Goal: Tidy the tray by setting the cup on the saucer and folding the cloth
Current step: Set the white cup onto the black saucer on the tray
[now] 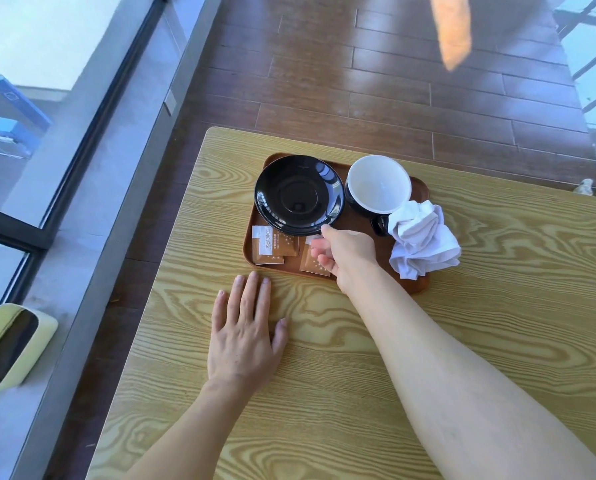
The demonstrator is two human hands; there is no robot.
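Your left hand (244, 327) lies flat on the table (497, 306), fingers spread, just short of the tray (250, 244). Your right hand (345, 258) pinches the near rim of the black saucer (298, 194) above the sugar packets (272, 245). Beyond, the cup (378, 185) stands beside the saucer, the crumpled cloth (423, 240) touching it

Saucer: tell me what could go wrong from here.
The saucer lies tilted over the sachets, with the right hand at its near rim; it may slide or scatter them. The cup stands close beside it and could be knocked. The crumpled cloth overhangs the tray edge.
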